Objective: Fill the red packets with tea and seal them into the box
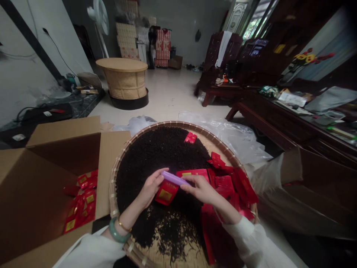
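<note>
Over a round woven bamboo tray [243, 163], both hands hold a slim purple bag clip [173, 178] that lies across the top of a small red packet [166, 193]. My left hand [152, 188] is closed on the clip's left end. At its right end, the fingers of my right hand [199, 188] pinch the clip. The packet hangs below the clip, its gold label facing me. Dark, loose dried tea leaves [150, 149] cover much of the tray. Red packets [224, 184] are heaped on its right side, and a small red sachet [190, 137] rests on the leaves.
At the left, an open cardboard box [114, 160] contains several red packets [83, 204]. Clear plastic sheeting [223, 134] lies on the floor behind the tray. A round drum-shaped table [122, 64] stands farther back. Dark wooden furniture [259, 115] and a pale bag [295, 193] are at the right.
</note>
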`<act>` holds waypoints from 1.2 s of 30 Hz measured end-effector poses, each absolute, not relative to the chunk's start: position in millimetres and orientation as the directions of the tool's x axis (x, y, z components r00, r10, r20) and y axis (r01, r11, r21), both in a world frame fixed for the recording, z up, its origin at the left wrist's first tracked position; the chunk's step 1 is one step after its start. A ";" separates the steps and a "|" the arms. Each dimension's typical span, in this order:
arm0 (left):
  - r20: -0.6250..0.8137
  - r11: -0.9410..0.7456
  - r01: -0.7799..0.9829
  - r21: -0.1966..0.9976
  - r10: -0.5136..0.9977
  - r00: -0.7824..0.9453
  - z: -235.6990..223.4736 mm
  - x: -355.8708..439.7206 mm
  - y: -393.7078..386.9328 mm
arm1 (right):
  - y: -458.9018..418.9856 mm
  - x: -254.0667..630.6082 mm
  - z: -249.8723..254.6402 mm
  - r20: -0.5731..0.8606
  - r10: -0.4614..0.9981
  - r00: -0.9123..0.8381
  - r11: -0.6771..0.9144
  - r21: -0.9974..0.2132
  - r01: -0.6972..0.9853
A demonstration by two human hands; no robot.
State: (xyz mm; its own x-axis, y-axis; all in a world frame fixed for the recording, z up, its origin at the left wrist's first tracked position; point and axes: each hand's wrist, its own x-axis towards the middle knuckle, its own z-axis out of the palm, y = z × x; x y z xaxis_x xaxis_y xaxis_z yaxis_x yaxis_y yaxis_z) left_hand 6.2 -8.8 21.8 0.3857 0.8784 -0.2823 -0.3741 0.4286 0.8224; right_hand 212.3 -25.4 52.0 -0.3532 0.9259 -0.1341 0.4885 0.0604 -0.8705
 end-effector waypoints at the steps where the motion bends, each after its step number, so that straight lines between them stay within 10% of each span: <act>1: -0.271 0.390 -0.342 0.855 0.898 0.346 22.0 6.2 -8.1 | -25.8 211.6 51.9 -0.132 0.924 -0.359 0.073 -0.860 0.504; 36: -0.243 0.308 -0.253 0.917 0.935 0.260 19.0 6.5 -10.3 | -24.5 182.6 52.0 -0.058 0.922 -0.382 0.183 -0.805 0.564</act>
